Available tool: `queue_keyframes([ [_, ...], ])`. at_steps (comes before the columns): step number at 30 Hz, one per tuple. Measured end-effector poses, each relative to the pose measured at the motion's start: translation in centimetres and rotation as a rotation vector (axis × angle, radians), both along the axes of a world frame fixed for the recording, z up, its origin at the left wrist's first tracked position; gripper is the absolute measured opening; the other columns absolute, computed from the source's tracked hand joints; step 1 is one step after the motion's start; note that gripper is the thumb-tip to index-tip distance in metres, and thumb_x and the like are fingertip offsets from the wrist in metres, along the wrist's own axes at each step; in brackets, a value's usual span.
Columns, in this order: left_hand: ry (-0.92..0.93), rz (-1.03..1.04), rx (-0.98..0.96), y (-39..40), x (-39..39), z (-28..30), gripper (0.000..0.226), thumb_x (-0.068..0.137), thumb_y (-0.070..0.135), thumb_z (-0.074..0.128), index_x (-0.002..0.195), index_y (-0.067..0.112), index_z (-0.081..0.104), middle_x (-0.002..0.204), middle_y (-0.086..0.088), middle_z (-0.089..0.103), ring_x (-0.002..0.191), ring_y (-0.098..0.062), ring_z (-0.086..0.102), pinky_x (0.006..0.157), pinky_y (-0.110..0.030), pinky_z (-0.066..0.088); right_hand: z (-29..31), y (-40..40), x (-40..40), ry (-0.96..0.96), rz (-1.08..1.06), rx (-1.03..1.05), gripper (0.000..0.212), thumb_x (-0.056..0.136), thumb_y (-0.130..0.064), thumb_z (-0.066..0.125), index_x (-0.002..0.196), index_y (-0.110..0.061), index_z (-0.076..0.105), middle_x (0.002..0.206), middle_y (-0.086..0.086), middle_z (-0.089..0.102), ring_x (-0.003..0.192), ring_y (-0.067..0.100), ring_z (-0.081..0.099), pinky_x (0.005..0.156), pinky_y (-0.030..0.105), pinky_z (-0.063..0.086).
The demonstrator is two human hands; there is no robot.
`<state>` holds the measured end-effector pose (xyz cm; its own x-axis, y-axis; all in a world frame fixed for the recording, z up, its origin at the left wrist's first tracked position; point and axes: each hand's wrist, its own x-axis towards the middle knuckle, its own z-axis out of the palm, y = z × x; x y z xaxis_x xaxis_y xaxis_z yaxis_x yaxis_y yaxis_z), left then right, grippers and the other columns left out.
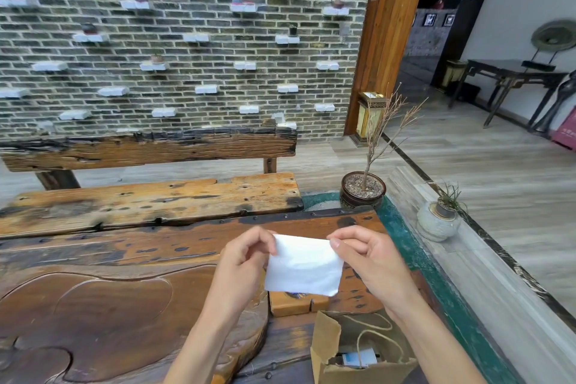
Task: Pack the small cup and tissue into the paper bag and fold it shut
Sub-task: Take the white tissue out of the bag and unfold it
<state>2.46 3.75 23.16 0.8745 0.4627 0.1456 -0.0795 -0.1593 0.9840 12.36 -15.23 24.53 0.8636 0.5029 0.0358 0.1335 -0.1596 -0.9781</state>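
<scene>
A folded white tissue [304,265] hangs in the air above the wooden table [124,259]. My left hand [243,259] pinches its upper left corner and my right hand [371,256] pinches its upper right corner. Below the tissue, near the table's front edge, stands an open brown paper bag [327,343] with twine handles. Inside the bag a small white and blue object [358,358] shows; I cannot tell whether it is the cup. A small wooden block [296,304] lies just behind the bag, partly hidden by the tissue.
A carved dark tray [109,321] takes up the table's left. A worn wooden bench [149,199] stands behind the table. A potted dry plant [363,190] and a round grey pot [438,223] sit on the right by the green ledge.
</scene>
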Motion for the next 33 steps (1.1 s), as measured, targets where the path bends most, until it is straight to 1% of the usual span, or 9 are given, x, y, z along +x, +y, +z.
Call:
queue_keyframes([
  [3,-0.014,0.056,-0.402,-0.8,0.4,0.3,0.024,0.092,-0.008,0.042,0.086,0.014,0.049,0.09,-0.01,0.071,0.081,-0.021,0.065,0.068,-0.033,0.046,-0.2,0.1,0.0,-0.017,0.003,0.02,0.009,0.093,-0.014,0.065,0.091,-0.018,0.074,0.079,0.0,0.079,0.077,0.008,0.068,0.076,0.027,0.049],
  [4,-0.018,0.049,-0.469,-1.2,0.5,0.4,0.012,0.094,0.002,0.052,0.096,0.015,0.051,0.09,-0.012,0.072,0.08,-0.021,0.065,0.072,-0.035,0.047,-0.2,0.1,0.0,-0.022,0.0,0.032,0.01,0.092,-0.013,0.065,0.089,-0.018,0.073,0.077,0.0,0.078,0.073,0.006,0.065,0.074,0.024,0.047],
  [6,0.015,0.026,-0.409,-1.9,0.6,0.0,0.028,0.086,0.025,0.069,0.11,0.016,0.058,0.081,-0.001,0.073,0.077,-0.015,0.063,0.075,-0.031,0.047,-0.2,0.2,0.0,-0.034,0.0,0.04,0.01,0.092,-0.014,0.066,0.087,-0.019,0.073,0.079,0.001,0.077,0.072,0.006,0.064,0.073,0.024,0.046],
  [9,0.033,0.014,-0.257,-2.7,0.9,-0.7,0.023,0.077,0.029,0.078,0.092,0.012,0.073,0.066,0.016,0.063,0.069,-0.006,0.051,0.066,-0.023,0.038,-0.2,0.4,-0.1,-0.042,0.007,0.054,0.011,0.092,-0.015,0.066,0.086,-0.022,0.072,0.083,0.007,0.077,0.074,0.012,0.066,0.072,0.029,0.048],
  [14,0.005,0.042,-0.37,-3.4,1.1,-0.9,0.021,0.074,0.032,0.082,0.078,0.013,0.073,0.082,-0.004,0.066,0.08,-0.023,0.055,0.072,-0.038,0.038,-0.7,0.9,-0.7,0.085,-0.027,0.19,0.007,0.088,-0.025,0.071,0.088,-0.019,0.07,0.077,0.004,0.073,0.075,0.014,0.06,0.071,0.031,0.044],
  [16,-0.017,0.049,-0.393,-3.7,1.2,-0.7,0.022,0.074,0.03,0.082,0.08,0.011,0.072,0.082,-0.005,0.067,0.08,-0.026,0.057,0.071,-0.04,0.043,-1.1,1.4,-1.1,0.257,-0.008,0.272,0.027,0.078,-0.038,0.079,0.091,-0.016,0.07,0.081,0.004,0.07,0.078,0.018,0.063,0.068,0.033,0.048],
  [20,-0.054,0.109,-0.404,-3.9,1.5,-0.5,0.026,0.071,0.03,0.085,0.081,0.009,0.072,0.081,-0.01,0.069,0.082,-0.05,0.064,0.075,-0.067,0.054,-1.9,3.0,-2.1,0.413,-0.075,0.328,0.041,0.074,-0.043,0.08,0.093,-0.008,0.074,0.086,0.012,0.072,0.079,0.024,0.066,0.069,0.041,0.049],
  [24,-0.075,0.217,-0.343,-4.3,1.6,-0.5,0.02,0.081,0.029,0.074,0.077,0.009,0.071,0.072,-0.003,0.07,0.07,-0.021,0.063,0.062,-0.039,0.048,-1.9,4.1,-3.0,0.162,-0.222,0.245,0.025,0.086,-0.036,0.069,0.087,-0.011,0.074,0.08,0.007,0.076,0.071,0.017,0.069,0.063,0.036,0.051],
  [33,-0.131,0.374,-0.214,-3.8,2.0,-1.5,0.016,0.087,0.028,0.071,0.073,0.022,0.068,0.07,-0.002,0.069,0.066,-0.02,0.06,0.055,-0.038,0.042,-1.8,3.8,-3.3,-0.005,-0.268,0.207,0.026,0.096,-0.034,0.057,0.082,-0.02,0.073,0.071,0.012,0.074,0.052,0.023,0.068,0.033,0.023,0.041],
])
